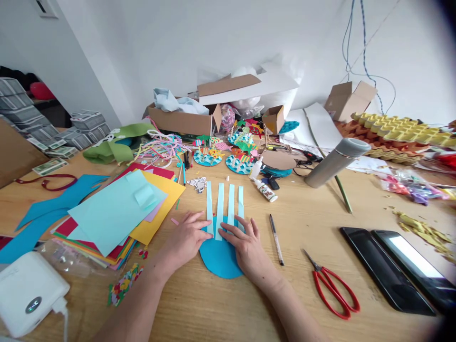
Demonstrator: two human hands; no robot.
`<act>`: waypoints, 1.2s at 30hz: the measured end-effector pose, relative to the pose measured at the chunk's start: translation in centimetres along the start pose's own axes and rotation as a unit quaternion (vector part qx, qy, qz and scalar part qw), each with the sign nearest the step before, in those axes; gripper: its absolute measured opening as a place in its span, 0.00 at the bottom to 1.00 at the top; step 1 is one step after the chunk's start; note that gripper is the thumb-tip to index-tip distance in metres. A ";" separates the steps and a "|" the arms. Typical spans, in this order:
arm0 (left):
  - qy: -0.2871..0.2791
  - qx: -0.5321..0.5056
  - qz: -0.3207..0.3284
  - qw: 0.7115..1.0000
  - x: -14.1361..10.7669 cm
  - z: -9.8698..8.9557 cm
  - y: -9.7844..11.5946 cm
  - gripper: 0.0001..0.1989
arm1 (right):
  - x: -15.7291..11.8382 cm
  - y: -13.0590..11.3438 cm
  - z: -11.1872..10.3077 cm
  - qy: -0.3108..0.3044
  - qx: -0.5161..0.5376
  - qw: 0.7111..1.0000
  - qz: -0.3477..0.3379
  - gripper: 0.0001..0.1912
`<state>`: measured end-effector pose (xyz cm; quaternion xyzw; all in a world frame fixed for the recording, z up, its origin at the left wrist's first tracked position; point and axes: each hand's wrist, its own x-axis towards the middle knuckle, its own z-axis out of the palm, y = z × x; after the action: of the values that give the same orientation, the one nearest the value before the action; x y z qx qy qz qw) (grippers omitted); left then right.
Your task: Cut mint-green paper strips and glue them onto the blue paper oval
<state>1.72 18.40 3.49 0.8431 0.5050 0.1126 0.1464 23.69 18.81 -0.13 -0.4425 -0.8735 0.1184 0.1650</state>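
A blue paper disc (221,260) lies flat on the table in front of me. Several pale blue paper strips (220,204) run upright across its upper part, their far ends sticking out beyond its edge. My left hand (188,240) rests with fingers stretched out at the disc's left edge, fingertips on the leftmost strip. My right hand (244,237) is spread over the right-hand strips, fingertips pressing them against the disc. The lower ends of some strips are hidden under my fingers.
Left of me sits a stack of coloured paper (117,209) and a white power bank (32,289). To the right lie a pen (276,240), red-handled scissors (333,287) and two phones (386,270). Glue bottles (265,190), a grey flask (337,162) and finished fish crafts (238,164) stand farther back.
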 end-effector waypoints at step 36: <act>0.031 0.010 0.016 0.999 0.2 0.6 -0.2 0.10 | 0.0 -0.1 0.2 0.014 -0.006 1.000 0.001 0.30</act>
<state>1.81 18.63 2.90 0.8485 0.4970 0.1361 0.1207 23.55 18.74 -0.33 -0.4458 -0.8714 0.1073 0.1747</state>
